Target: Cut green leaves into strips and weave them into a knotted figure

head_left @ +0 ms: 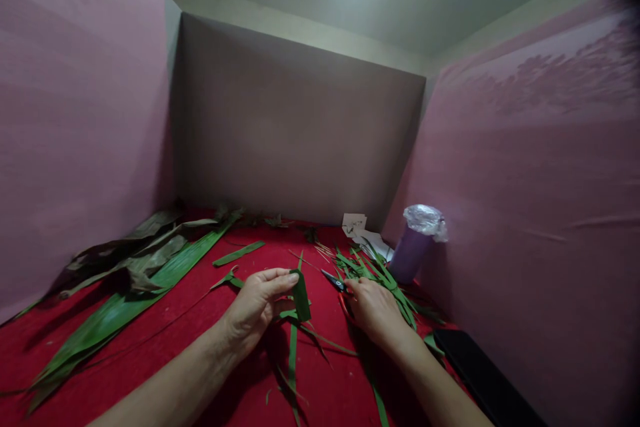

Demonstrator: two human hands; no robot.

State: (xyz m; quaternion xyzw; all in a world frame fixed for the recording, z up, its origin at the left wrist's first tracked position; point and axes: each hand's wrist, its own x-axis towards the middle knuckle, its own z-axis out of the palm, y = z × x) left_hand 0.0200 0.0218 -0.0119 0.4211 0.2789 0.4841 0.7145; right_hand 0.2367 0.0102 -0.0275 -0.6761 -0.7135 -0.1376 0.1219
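My left hand (263, 303) pinches a short, folded-looking piece of green leaf (301, 299) between thumb and fingers, near the middle of the red cloth. To its right, my right hand (376, 307) closes round a pair of scissors (336, 282) with dark blades and red handles, the tips pointing left and away from me. Some of those fingers are hidden behind the back of the hand. Below the held piece lie thin green leaf strips (293, 353). A bunch of cut strips (373, 270) spreads just beyond my right hand.
Long green leaves (145, 293) and dry brown leaves (150, 260) lie at the left. A purple bin (413, 253) with a plastic liner stands at the right, beside white papers (370, 243). Thin sticks (324, 251) lie near them. A black flat object (485, 380) sits at the lower right.
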